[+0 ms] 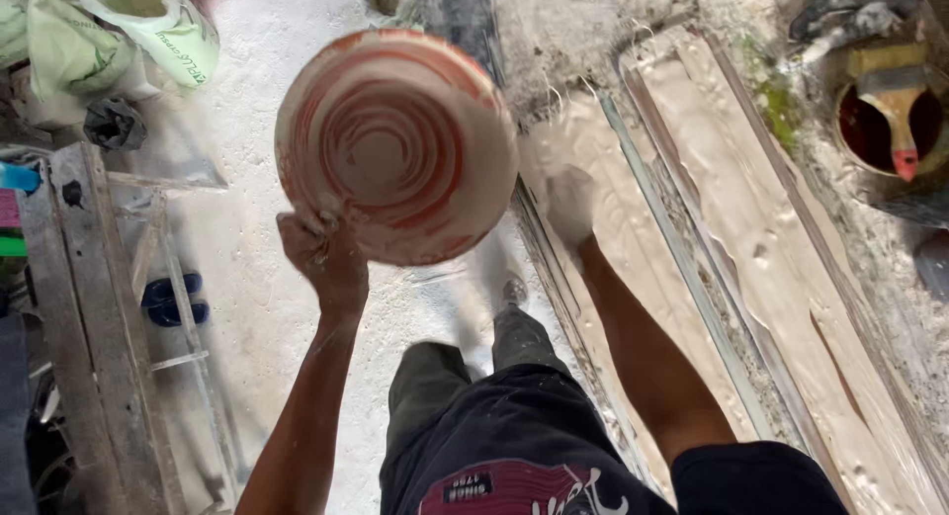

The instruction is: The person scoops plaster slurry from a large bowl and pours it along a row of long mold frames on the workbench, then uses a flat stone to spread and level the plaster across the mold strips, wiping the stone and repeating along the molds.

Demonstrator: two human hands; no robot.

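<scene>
My left hand (324, 256) grips the near rim of a round red bowl (395, 144), coated inside with pale plaster in swirls, and holds it up tilted toward me. My right hand (569, 205), covered in wet white plaster, presses on the wet plaster surface of a long narrow mould (633, 278) beside the bowl. Its fingers look spread, though they are blurred. My dark trousers and one foot show below the bowl.
More long plaster-filled moulds (771, 228) lie side by side at the right. A red pot with a brush (895, 120) stands at the upper right. Wooden frames (94, 307) and sacks (148, 26) sit at the left on a white dusty floor, with blue slippers (173, 298).
</scene>
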